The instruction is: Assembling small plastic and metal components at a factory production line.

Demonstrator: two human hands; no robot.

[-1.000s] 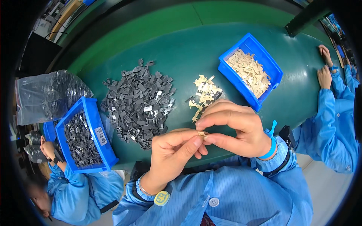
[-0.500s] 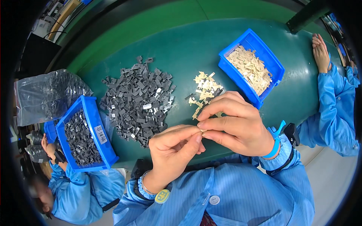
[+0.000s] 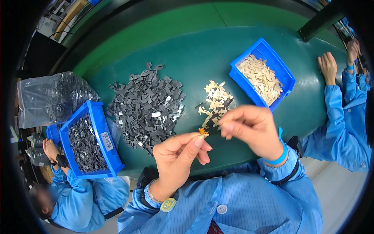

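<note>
Between the thumb and forefinger of my left hand (image 3: 175,158) is a small orange-yellow part (image 3: 203,132), its end sticking out past the fingertips. Just to the right, apart from it, my right hand (image 3: 252,128) has thumb and fingertips pressed together; whether a tiny thing lies between them I cannot make out. Beyond my right fingers is a small heap of cream flat pieces (image 3: 215,93) with a few dark ones mixed in. A large heap of dark grey small plastic parts (image 3: 146,101), a few showing shiny faces, spreads on the green table to the left.
A blue bin (image 3: 287,74) of cream pieces stands at the right. Another blue bin (image 3: 96,121) with dark parts sits at the left, beside a clear plastic bag (image 3: 54,97). People in blue sleeves (image 3: 337,117) are at both sides. A dark post (image 3: 321,23) rises far right.
My right hand has drawn away from the left, to the right, and the orange-yellow part now shows. My left hand stays nearly in place. At the far right, another person's hands have separated.
</note>
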